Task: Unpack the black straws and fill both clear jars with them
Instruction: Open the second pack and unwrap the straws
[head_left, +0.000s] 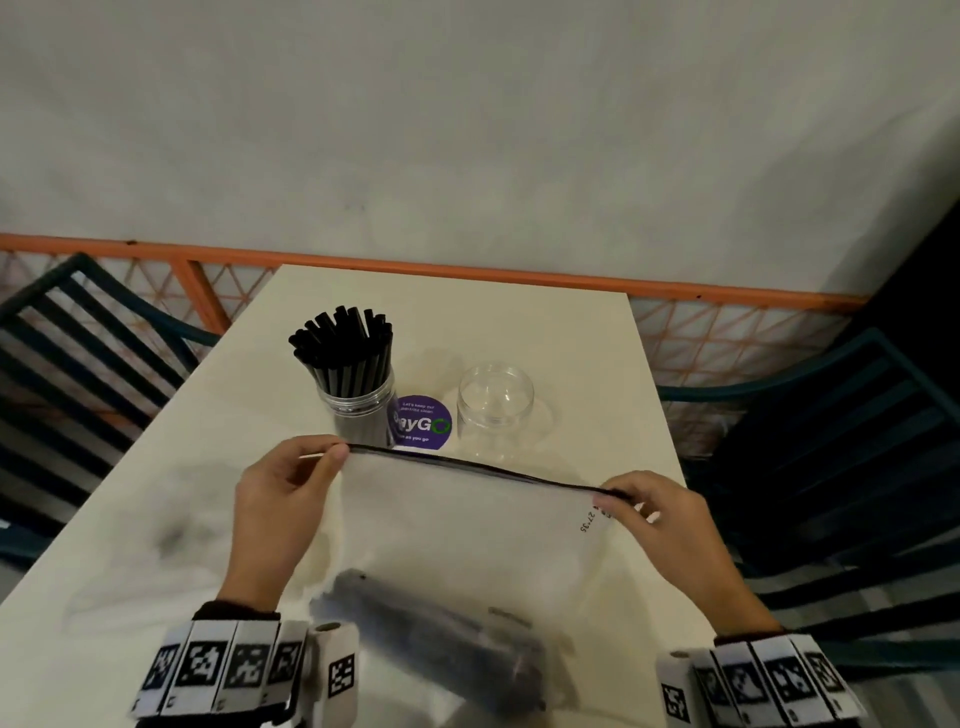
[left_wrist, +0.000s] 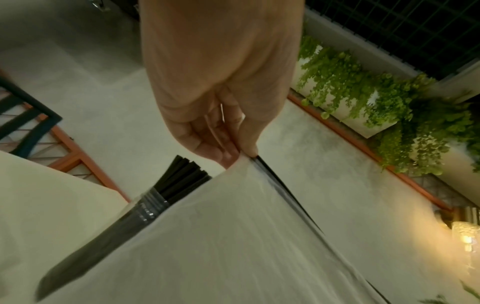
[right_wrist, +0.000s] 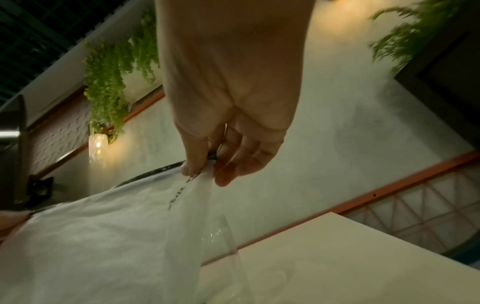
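Hands (head_left: 283, 499) (head_left: 670, 525) pinching bag (head_left: 467, 545) top corners, jars (head_left: 496, 410) beyond

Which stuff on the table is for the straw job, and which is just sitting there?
For the job:
- plastic bag with straw bundle, pinched by left hand and right hand
- full jar
- empty jar

Just there:
- purple sticker
- chairs

A frosted plastic zip bag (head_left: 467, 525) with a black top strip is held up, near, with a dark straw bundle (head_left: 441, 644) inside. Beyond it, the left clear jar (head_left: 358, 410) holds upright black straws (head_left: 343, 348); the right clear jar (head_left: 496, 408) is empty.
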